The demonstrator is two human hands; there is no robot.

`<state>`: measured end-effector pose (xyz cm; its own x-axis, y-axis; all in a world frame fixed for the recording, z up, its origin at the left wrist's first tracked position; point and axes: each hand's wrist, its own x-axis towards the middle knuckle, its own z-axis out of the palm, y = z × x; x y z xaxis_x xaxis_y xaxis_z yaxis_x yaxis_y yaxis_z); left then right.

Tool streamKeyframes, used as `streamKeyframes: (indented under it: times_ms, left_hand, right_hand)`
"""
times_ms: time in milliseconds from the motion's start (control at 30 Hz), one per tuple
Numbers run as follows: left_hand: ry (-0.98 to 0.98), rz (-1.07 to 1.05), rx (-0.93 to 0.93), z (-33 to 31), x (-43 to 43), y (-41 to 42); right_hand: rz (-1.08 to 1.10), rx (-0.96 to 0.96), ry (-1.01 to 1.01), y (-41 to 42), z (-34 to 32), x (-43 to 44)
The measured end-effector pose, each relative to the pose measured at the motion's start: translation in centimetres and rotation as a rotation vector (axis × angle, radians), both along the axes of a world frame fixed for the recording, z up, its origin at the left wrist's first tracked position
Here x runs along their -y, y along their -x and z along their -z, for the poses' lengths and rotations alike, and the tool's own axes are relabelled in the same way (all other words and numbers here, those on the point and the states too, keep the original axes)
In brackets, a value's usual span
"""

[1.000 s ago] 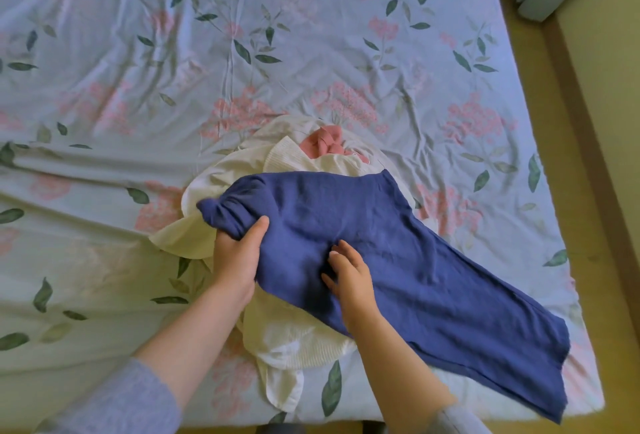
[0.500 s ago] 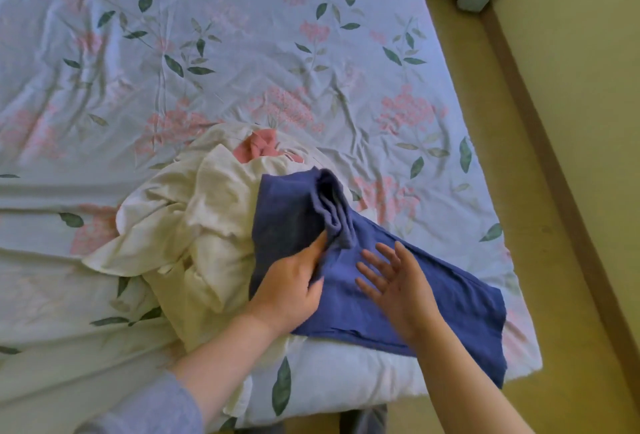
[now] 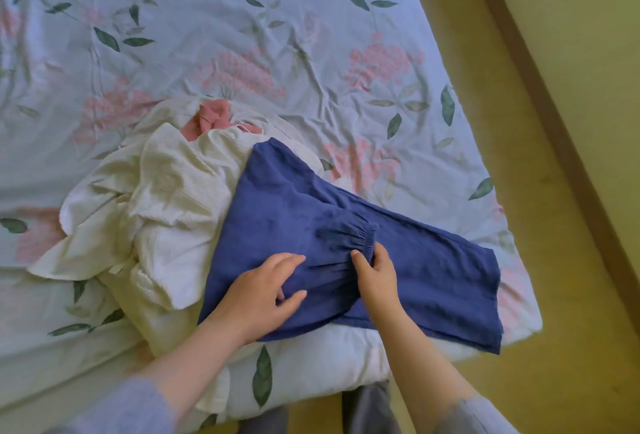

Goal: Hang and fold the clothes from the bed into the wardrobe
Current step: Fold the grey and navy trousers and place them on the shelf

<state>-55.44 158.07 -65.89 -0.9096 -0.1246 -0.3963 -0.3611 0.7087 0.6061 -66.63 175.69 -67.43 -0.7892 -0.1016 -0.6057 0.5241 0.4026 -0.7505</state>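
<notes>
Blue trousers lie folded over themselves near the bed's front right corner, the gathered waistband on top. My left hand rests flat on the blue cloth with its fingers spread. My right hand pinches the waistband's edge between thumb and curled fingers. A crumpled pile of cream garments sits to the left, partly under the trousers. A pink garment pokes out at the pile's far side. The wardrobe is out of view.
The bed wears a pale blue floral sheet, wrinkled, stretching away to the far left. Yellowish floor runs along the bed's right side, bordered by a brown baseboard. My legs show below the bed's front edge.
The trousers' upper half has been folded over onto the legs and now lies flat. My right hand went from hovering open to pinching the waistband. The view shifted right.
</notes>
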Motion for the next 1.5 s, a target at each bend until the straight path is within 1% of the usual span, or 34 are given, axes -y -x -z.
streamKeyframes:
  times_ms: [67, 100, 167, 233, 267, 367, 400, 433, 500, 567, 600, 700, 900, 1067, 1167, 1267, 1400, 1500]
  left_hand:
    - [0.049, -0.166, -0.014, 0.1, 0.5, 0.5]
    - [0.073, -0.200, 0.010, 0.1, 0.8, 0.8]
    - [0.105, -0.173, 0.062, 0.2, 0.9, 1.1]
    - [0.132, -0.129, 0.101, 0.3, 0.6, 1.3]
    - [0.147, -0.123, 0.111, 0.3, 0.4, 1.4]
    - [0.192, -0.148, 0.111, 0.6, -0.1, 1.5]
    - [0.215, -0.146, 0.115, 0.7, -0.2, 1.4]
    - [0.241, -0.135, 0.118, 0.8, -0.3, 1.2]
    - [0.277, -0.112, 0.117, 1.0, -0.5, 1.1]
    - [0.270, -0.116, 0.098, 1.1, -0.6, 1.1]
    - [0.253, -0.131, 0.087, 1.1, -0.6, 1.1]
    - [0.192, -0.180, 0.034, 0.7, -0.7, 1.2]
    - [0.121, -0.169, -0.017, -0.7, -2.7, 2.3]
    - [0.072, -0.032, -0.027, -1.5, -7.0, 4.7]
    - [0.022, 0.030, -0.010, -1.5, -10.7, 6.8]
    - [-0.009, 0.091, 0.012, -1.0, -14.7, 9.1]
    - [-0.015, 0.200, 0.079, -0.2, -19.9, 12.0]
    - [-0.029, 0.235, 0.139, 0.1, -23.2, 14.1]
  right_hand:
    - [-0.079, -0.102, -0.052, -0.2, 0.0, -0.7]
    - [-0.119, -0.106, -0.077, -0.2, 0.2, -1.0]
    - [-0.169, -0.060, -0.097, 0.0, 0.6, -1.4]
    - [-0.145, -0.041, -0.091, 0.4, 1.0, -1.2]
    - [-0.111, -0.072, -0.084, 0.5, 1.1, -1.0]
    - [0.001, -0.250, -0.103, 0.2, 1.0, 0.0]
    - [0.024, -0.276, -0.114, 0.0, 1.2, 0.3]
    - [0.032, -0.265, -0.130, -0.2, 1.5, 0.5]
    - [0.026, -0.142, -0.174, -0.3, 2.5, 0.7]
    - [0.006, -0.012, -0.206, 0.0, 3.4, 0.5]
    - [-0.009, 0.014, -0.208, 0.3, 3.6, 0.3]
    - [-0.046, 0.007, -0.181, 0.7, 3.0, -0.3]
    - [0.050, -0.027, -0.198, -0.3, 0.8, -5.2]
    - [0.168, -0.054, -0.312, -0.4, 0.2, -12.3]
    - [0.230, -0.057, -0.403, 0.2, 0.3, -16.5]
    - [0.271, -0.053, -0.452, 0.8, 0.7, -20.1]
    - [0.314, 0.029, -0.512, 1.1, 1.7, -23.4]
    - [0.282, 0.075, -0.493, 0.8, 2.5, -24.8]
